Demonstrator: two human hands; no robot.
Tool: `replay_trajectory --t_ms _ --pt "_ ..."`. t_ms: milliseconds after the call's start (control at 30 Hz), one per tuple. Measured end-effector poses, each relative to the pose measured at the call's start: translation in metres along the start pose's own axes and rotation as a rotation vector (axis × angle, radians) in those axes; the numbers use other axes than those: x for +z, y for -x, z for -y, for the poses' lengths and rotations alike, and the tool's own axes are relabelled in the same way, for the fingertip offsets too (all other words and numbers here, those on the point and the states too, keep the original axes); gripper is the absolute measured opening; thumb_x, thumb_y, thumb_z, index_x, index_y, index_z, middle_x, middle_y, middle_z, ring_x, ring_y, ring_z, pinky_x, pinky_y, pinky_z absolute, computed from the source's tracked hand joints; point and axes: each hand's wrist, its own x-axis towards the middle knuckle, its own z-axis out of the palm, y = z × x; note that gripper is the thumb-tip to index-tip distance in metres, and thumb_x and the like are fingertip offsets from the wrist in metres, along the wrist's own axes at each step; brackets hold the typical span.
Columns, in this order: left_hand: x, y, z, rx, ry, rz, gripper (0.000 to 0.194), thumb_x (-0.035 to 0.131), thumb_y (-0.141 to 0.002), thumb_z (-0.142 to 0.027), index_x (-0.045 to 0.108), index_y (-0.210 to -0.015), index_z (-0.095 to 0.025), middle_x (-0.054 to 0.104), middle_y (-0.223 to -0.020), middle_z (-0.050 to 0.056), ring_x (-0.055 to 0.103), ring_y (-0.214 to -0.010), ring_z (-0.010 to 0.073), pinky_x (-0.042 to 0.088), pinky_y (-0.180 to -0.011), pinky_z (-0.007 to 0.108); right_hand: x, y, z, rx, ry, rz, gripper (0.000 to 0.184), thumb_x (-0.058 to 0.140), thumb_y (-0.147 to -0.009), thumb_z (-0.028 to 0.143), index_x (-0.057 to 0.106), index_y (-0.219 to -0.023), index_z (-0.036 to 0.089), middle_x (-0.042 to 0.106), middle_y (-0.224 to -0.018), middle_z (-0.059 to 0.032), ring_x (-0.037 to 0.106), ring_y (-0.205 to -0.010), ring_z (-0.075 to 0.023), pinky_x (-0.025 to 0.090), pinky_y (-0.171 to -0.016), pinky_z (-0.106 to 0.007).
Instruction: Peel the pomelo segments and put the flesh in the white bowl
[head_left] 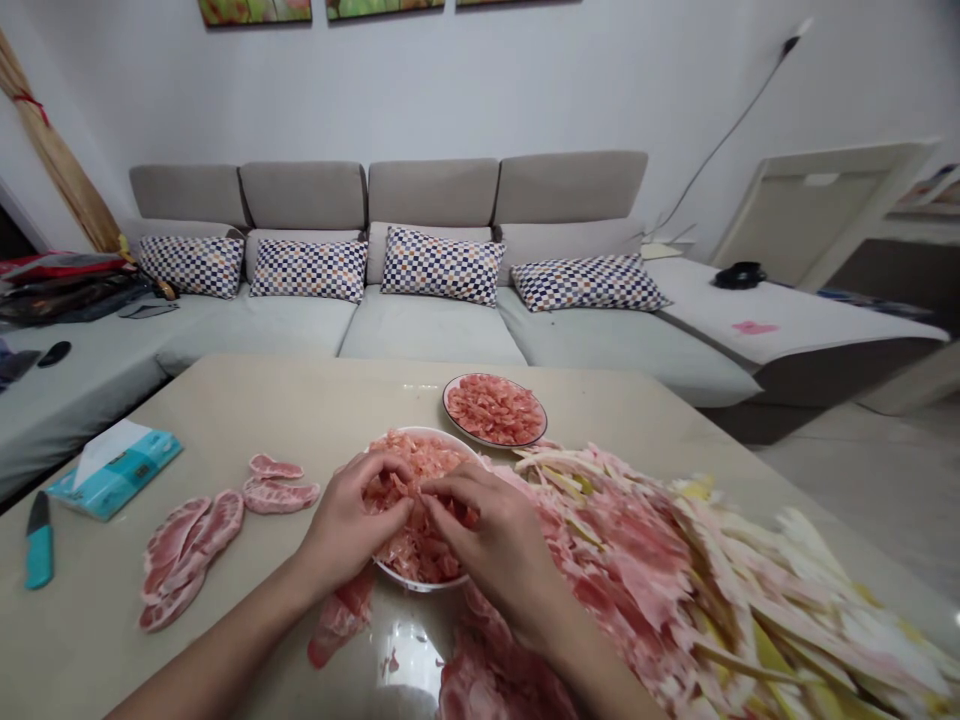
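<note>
Both my hands are over a white bowl [427, 578] heaped with pink pomelo pulp [417, 548]. My left hand [352, 520] and my right hand [495, 535] meet above the bowl, their fingers curled into the pulp and pinching pink pieces. A small round plate [495, 410] behind the bowl holds more loose pulp. To the right, a large heap of pale yellow and pink pomelo membrane [637, 570] spreads against my right wrist. Whole pink segments [191, 545] lie on the table to the left. Each hand hides part of the bowl.
The beige glossy table [225, 400] also holds a blue-handled knife [39, 542] and a blue tissue packet [114, 468] at the left. Beyond the table's far edge stands a grey sofa [431, 330] with checked cushions.
</note>
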Motion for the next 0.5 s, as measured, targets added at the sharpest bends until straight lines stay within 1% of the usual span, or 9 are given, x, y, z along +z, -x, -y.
replay_trajectory --t_ms 167,233,333,400,500 --pt "0.001 0.001 0.001 0.043 -0.085 -0.008 0.017 0.06 -0.077 -0.011 0.062 -0.089 -0.024 0.068 -0.092 0.0 0.06 -0.091 0.0192 0.042 -0.087 0.032 0.001 -0.001 0.004 0.061 -0.052 -0.023 0.017 0.06 -0.08 0.009 0.073 -0.082 0.02 0.067 -0.077 -0.0048 0.062 -0.073 -0.0199 0.048 -0.068 -0.031" --pt "0.002 0.002 0.001 0.038 -0.026 -0.001 0.017 0.061 -0.077 -0.011 0.062 -0.09 -0.023 0.068 -0.093 0.001 0.061 -0.092 0.019 0.044 -0.088 0.031 0.0 -0.002 0.007 0.088 -0.091 -0.034 0.017 0.06 -0.076 0.006 0.071 -0.076 0.02 0.066 -0.073 -0.0032 0.06 -0.07 -0.0185 0.047 -0.066 -0.03" --pt "0.002 0.002 0.003 0.008 0.133 0.004 0.023 0.061 -0.078 -0.01 0.063 -0.098 -0.023 0.067 -0.101 0.003 0.062 -0.098 0.0186 0.046 -0.091 0.03 -0.003 -0.004 0.01 0.105 -0.142 -0.063 0.017 0.06 -0.073 0.005 0.069 -0.072 0.02 0.064 -0.071 -0.0013 0.058 -0.067 -0.0169 0.045 -0.064 -0.028" --pt "0.001 0.003 0.003 -0.011 0.207 0.02 0.024 0.06 -0.08 -0.012 0.065 -0.101 -0.023 0.067 -0.104 0.003 0.062 -0.101 0.0186 0.047 -0.093 0.031 -0.005 -0.005 0.011 0.104 -0.161 -0.09 0.017 0.061 -0.073 0.004 0.069 -0.072 0.02 0.065 -0.072 -0.0006 0.059 -0.068 -0.0165 0.045 -0.065 -0.028" --pt "-0.001 0.002 0.001 -0.034 0.279 0.079 0.024 0.059 -0.082 -0.013 0.067 -0.103 -0.023 0.066 -0.109 0.004 0.062 -0.103 0.0188 0.049 -0.093 0.031 -0.007 -0.005 0.01 0.083 -0.181 -0.112 0.018 0.061 -0.074 0.004 0.069 -0.075 0.02 0.067 -0.075 0.0 0.06 -0.071 -0.0159 0.045 -0.067 -0.027"
